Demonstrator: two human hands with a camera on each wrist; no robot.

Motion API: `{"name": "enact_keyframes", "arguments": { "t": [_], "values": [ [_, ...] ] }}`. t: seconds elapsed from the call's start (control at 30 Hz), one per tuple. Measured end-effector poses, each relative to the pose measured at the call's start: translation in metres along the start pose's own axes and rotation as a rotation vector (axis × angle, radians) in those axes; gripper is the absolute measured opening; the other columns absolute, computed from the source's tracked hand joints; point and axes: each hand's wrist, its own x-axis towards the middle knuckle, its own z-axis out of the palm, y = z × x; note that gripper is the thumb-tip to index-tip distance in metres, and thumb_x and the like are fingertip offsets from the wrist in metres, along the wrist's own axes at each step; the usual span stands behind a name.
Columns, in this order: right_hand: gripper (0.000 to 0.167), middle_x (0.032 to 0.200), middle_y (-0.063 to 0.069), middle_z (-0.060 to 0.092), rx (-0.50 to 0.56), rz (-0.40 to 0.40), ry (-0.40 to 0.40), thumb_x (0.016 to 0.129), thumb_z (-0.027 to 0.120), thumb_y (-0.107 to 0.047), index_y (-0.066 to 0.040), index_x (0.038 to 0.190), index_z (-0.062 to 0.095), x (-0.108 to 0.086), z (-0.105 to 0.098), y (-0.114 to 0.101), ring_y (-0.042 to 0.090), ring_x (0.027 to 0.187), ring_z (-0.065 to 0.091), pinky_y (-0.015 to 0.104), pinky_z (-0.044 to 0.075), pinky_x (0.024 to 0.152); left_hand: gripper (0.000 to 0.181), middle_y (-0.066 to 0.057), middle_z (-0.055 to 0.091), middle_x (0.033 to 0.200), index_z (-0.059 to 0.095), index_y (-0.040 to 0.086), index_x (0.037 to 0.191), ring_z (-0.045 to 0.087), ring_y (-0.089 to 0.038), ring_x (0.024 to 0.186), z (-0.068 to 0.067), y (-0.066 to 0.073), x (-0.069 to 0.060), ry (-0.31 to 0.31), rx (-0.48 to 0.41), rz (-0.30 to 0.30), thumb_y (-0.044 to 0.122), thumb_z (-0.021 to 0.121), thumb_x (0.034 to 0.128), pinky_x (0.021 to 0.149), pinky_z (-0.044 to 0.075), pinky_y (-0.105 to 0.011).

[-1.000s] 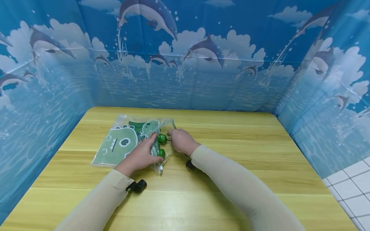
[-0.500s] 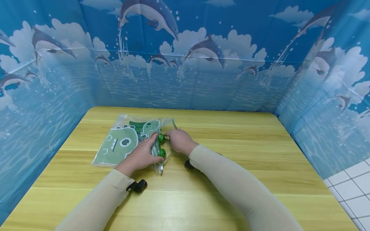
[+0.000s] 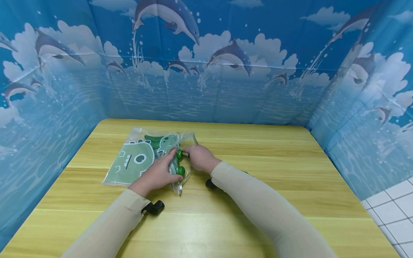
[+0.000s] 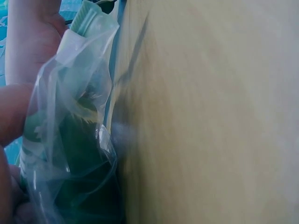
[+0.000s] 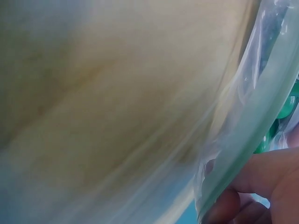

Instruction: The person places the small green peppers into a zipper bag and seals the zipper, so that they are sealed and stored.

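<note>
A clear plastic zip bag (image 3: 129, 168) printed with a pale green cartoon dinosaur lies on the table, its mouth toward the right. Dark green items show through the plastic. Two shiny green round pieces (image 3: 181, 171) sit at the mouth. My left hand (image 3: 158, 173) grips the bag beside its mouth, thumb and fingers spread round it. At the mouth's far side is my right hand (image 3: 201, 157); in the right wrist view its fingers (image 5: 261, 172) pinch the bag's zip strip (image 5: 247, 135). A short dark piece (image 3: 185, 154) shows between that hand and the upper round piece; its kind is unclear.
The wooden table (image 3: 226, 229) runs back to a blue dolphin-print curtain (image 3: 206, 89). Behind my right sleeve a small green bit (image 3: 246, 172) peeks out, mostly hidden. White floor tiles (image 3: 393, 211) lie beyond the right edge.
My right hand has shifted slightly left, closer to the bag's mouth, and the upper round piece has moved slightly left. The green bit now shows behind the right sleeve. My left hand stays put.
</note>
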Motion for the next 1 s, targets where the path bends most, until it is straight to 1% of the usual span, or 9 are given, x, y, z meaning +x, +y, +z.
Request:
{"name": "enact_keyframes", "arguments": {
  "t": [0.13,0.27,0.57,0.7,0.8,0.9,1.0],
  "values": [
    [0.052,0.145,0.003,0.067,0.001,0.002,-0.015,0.106,0.046,0.003,-0.02,0.151,0.06,-0.0001,-0.001,0.0001,0.027,0.135,0.063,0.046,0.04,0.124,0.112,-0.013,0.014,0.177,0.016,0.012,0.17,0.02,-0.044,0.161,-0.0005,0.0009,-0.0004,-0.001,0.002,0.0,0.036,0.084,0.0855,0.126,0.028,-0.063],
    [0.052,0.143,0.003,0.069,0.001,0.004,-0.022,0.106,0.047,0.003,-0.02,0.152,0.059,0.0002,-0.0013,-0.0006,0.027,0.134,0.064,0.046,0.041,0.123,0.111,-0.014,0.014,0.177,0.016,0.01,0.17,0.019,-0.043,0.161,-0.0008,0.001,-0.0005,-0.006,0.001,-0.001,0.036,0.083,0.0858,0.127,0.028,-0.063],
    [0.051,0.141,0.003,0.07,0.018,0.001,-0.009,0.107,0.047,0.001,-0.02,0.152,0.059,0.0027,0.0024,-0.0005,0.025,0.131,0.066,0.04,0.05,0.116,0.112,-0.014,0.013,0.177,0.014,0.012,0.171,0.017,-0.044,0.162,0.0005,-0.0005,0.001,-0.009,-0.002,-0.014,0.037,0.083,0.0858,0.127,0.027,-0.063],
    [0.048,0.141,0.004,0.07,0.029,0.027,0.002,0.107,0.047,0.0,-0.015,0.15,0.06,0.0019,0.0024,-0.0005,0.025,0.132,0.066,0.043,0.043,0.122,0.112,-0.013,0.012,0.178,0.014,0.013,0.171,0.016,-0.044,0.162,0.0005,-0.0004,0.0005,-0.014,-0.005,-0.02,0.037,0.083,0.0858,0.127,0.027,-0.063],
    [0.045,0.14,0.004,0.071,0.03,0.044,0.017,0.106,0.047,0.001,-0.012,0.145,0.064,0.0008,0.0016,-0.0004,0.026,0.13,0.067,0.045,0.039,0.125,0.112,-0.013,0.012,0.178,0.014,0.012,0.171,0.016,-0.044,0.162,0.0,0.0003,-0.0007,-0.015,-0.003,-0.019,0.037,0.083,0.086,0.127,0.026,-0.063],
    [0.041,0.136,0.005,0.073,0.026,0.046,0.031,0.106,0.048,0.001,-0.011,0.14,0.068,0.0003,0.0012,-0.0006,0.027,0.125,0.069,0.043,0.044,0.121,0.112,-0.013,0.012,0.178,0.015,0.011,0.171,0.016,-0.043,0.162,-0.0002,0.0004,-0.0009,-0.012,0.003,-0.016,0.037,0.083,0.0861,0.127,0.026,-0.063],
    [0.039,0.133,0.006,0.074,0.021,0.036,0.041,0.106,0.049,0.0,-0.011,0.136,0.07,0.0006,0.0011,-0.0008,0.028,0.122,0.071,0.041,0.051,0.114,0.112,-0.013,0.012,0.178,0.015,0.011,0.17,0.016,-0.043,0.162,0.0,-0.0003,-0.0002,-0.012,0.009,-0.012,0.038,0.083,0.0864,0.128,0.026,-0.063]
  ]
}}
